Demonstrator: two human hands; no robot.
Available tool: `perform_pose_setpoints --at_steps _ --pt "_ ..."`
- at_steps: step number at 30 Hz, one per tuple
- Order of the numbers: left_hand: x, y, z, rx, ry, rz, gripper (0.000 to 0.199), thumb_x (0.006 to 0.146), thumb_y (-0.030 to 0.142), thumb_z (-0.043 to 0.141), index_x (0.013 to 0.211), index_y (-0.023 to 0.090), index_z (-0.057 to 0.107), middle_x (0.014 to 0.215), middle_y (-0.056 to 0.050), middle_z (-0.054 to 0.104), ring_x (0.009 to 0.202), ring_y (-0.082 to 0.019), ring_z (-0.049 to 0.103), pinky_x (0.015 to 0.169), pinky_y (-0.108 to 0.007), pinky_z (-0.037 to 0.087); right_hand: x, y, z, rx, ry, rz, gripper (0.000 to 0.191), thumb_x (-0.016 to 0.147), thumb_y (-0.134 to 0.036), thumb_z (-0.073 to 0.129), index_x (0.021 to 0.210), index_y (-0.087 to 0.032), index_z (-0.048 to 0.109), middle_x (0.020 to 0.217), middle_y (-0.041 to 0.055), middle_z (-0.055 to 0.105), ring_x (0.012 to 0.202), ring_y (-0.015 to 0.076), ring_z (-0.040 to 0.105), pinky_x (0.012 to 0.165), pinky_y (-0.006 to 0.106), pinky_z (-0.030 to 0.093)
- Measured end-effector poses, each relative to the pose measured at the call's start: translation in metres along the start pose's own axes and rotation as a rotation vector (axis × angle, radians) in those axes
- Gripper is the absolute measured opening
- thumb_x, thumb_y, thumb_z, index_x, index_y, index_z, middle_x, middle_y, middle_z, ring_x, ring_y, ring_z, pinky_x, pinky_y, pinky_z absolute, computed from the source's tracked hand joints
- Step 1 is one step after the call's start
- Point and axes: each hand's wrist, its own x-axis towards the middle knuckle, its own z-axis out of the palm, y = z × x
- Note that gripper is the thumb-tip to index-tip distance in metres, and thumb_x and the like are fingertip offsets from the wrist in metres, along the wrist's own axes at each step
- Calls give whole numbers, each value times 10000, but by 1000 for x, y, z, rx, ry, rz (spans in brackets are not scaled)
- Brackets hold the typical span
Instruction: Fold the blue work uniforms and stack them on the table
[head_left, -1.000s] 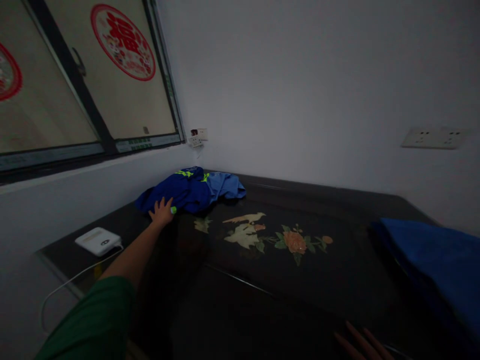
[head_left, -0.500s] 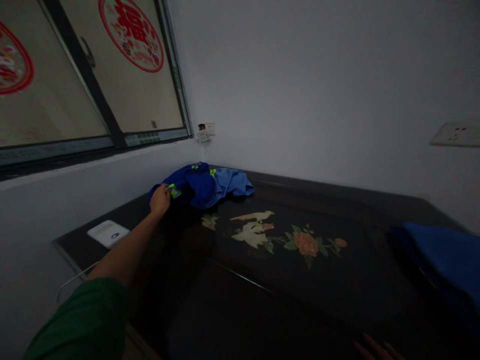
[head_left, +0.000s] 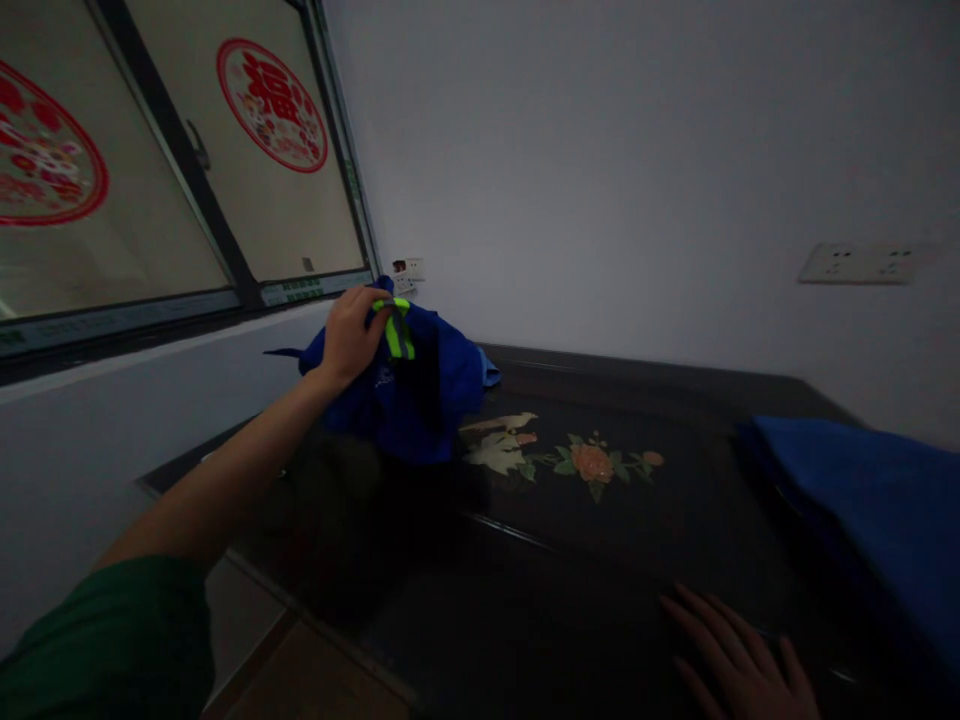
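In the head view, I have the left hand (head_left: 351, 335) at the far left side of the dark desk (head_left: 600, 560), pinching a dark blue garment (head_left: 405, 405) between thumb and fingers, right at its yellow-green strip (head_left: 399, 335). The gripped part is up above the desk and the rest of the cloth drapes below and to the right of my fingers; it is too dark for me to tell how much of its lower edge touches the surface. A light blue piece of cloth (head_left: 491, 370) peeks out just beside its right edge, mostly hidden from me.

My right hand (head_left: 739, 655) is low in the view, well apart from the garment, palm down with the fingers slightly spread and nothing seen in it. It is over the near part of the desk, though I cannot tell whether it rests there. Beyond it, to the right, lies a flat blue cloth (head_left: 862, 500), running out of view.

Between the garment and that cloth I see a bird-and-flower decoration (head_left: 592, 463) on the desk top, its left end partly covered by the dark blue garment. A green sleeve (head_left: 112, 640) covers my left upper arm, and the bare forearm hides most of a pale object (head_left: 208, 457) near the left edge of the desk. Behind, I get a window (head_left: 172, 230) with red round stickers (head_left: 272, 105), a pale wall (head_left: 600, 180), a wide socket plate (head_left: 856, 264) on the right and smaller sockets (head_left: 412, 268) by the corner.
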Motion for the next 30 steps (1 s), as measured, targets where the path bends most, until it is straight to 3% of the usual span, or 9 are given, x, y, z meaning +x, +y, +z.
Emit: perform_pose_setpoints --at_steps 4,8,10,12,15,19,22,26,30 --pt "-6 102 -35 -207 -60 120 136 880 275 534 969 206 610 967 -48 612 1007 -220 548 953 -384 412 4 -12 -15 191 16 132 468 830 -485 461 1264 -355 577 1317 62 595 1205 369 539 962 762 284" --pt "-48 204 -52 -609 -350 151 169 831 329 625 974 243 653 927 -37 631 975 -237 584 941 -409 443 8 -12 -48 635 35 297 533 843 -487 465 1326 -262 480 1339 127 564 1238 311 525 1057 599 339" --pt "-74 240 -55 -779 -499 251 223 820 379 649 1015 272 671 950 -45 653 972 -251 606 944 -421 456 5 -8 -64 863 61 365 548 848 -487 482 1339 -247 439 1323 140 568 1212 263 553 1030 460 435" --pt "-97 259 -57 -865 -613 387 301 832 434 631 1094 290 661 1046 -59 662 1034 -267 600 982 -444 440 -2 -4 -75 1006 86 435 556 820 -506 530 1303 -239 460 1265 145 601 1148 251 599 968 401 495" --pt "-122 255 -61 -798 -710 473 380 909 438 512 1239 261 581 1238 -86 601 1182 -268 523 1073 -482 350 -19 -1 -84 1083 139 494 568 753 -554 608 1216 -235 533 1216 134 634 1102 263 624 942 400 512" --pt "-145 215 -69 -582 -756 340 376 961 357 424 1299 220 516 1325 -104 533 1277 -248 434 1106 -468 307 -42 -3 -103 1073 191 543 542 741 -560 639 1175 -239 592 1198 105 657 1100 268 624 939 403 512" --pt "-168 186 -77 -582 -923 271 387 951 404 455 1302 255 517 1333 -88 523 1271 -235 446 1090 -426 349 -51 -7 -123 986 237 550 480 747 -561 631 1093 -228 652 1149 94 681 1078 280 630 947 423 501" --pt "-206 171 -88 -633 -1099 302 641 831 539 605 1405 327 414 1454 -88 404 1330 -284 379 1101 -460 331 -56 -18 -145 838 243 420 407 791 -545 596 1032 -230 689 1140 82 679 1114 281 606 987 424 471" --pt "-234 177 -95 -556 -1137 431 909 674 564 748 1456 379 325 1542 -94 261 1379 -386 265 1105 -599 230 -61 -33 -149 760 34 178 482 786 -499 640 1193 -239 638 1293 99 595 1230 273 529 1062 436 404"
